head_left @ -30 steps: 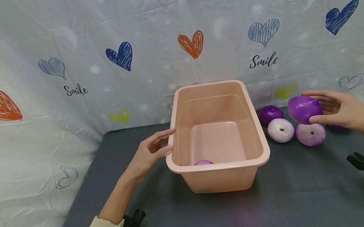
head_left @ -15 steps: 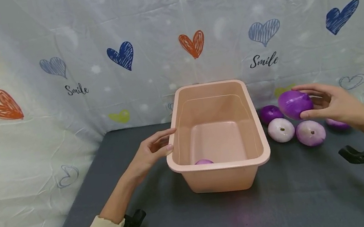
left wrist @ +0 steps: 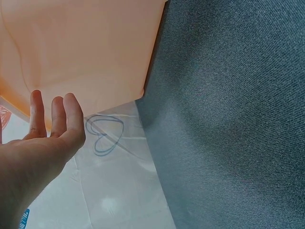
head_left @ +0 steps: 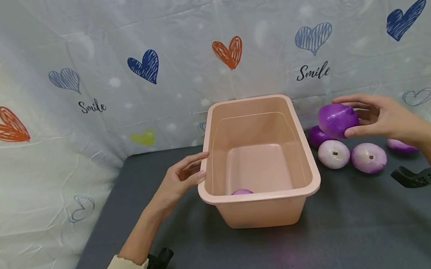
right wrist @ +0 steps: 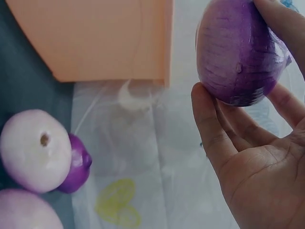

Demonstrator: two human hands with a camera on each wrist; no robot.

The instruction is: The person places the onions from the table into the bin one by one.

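In the head view my right hand [head_left: 382,120] holds a purple onion [head_left: 338,120] between thumb and fingers, raised in front of another purple onion [head_left: 318,137]. The right wrist view shows the held onion [right wrist: 238,57] close, with its glossy skin and the fingertips against its sides. My left hand [head_left: 176,183] grips the left rim of a peach plastic basin [head_left: 259,198], its thumb and a fingertip on the rim. The other left fingers [left wrist: 57,114] lie along the basin's outer side in the left wrist view. Inside the basin, a purple onion [head_left: 242,192] shows only its top above the near rim.
Right of the basin lie a whitish onion [head_left: 334,154], a pale purple onion [head_left: 369,158] and a purple onion [head_left: 401,146] partly behind my right wrist. A dark grey cloth [head_left: 260,259] covers the table. A heart-printed curtain [head_left: 181,27] hangs behind the basin.
My right hand has moved left and up with the purple onion, away from the onions on the right towards the basin. My left hand has stayed at the rim.
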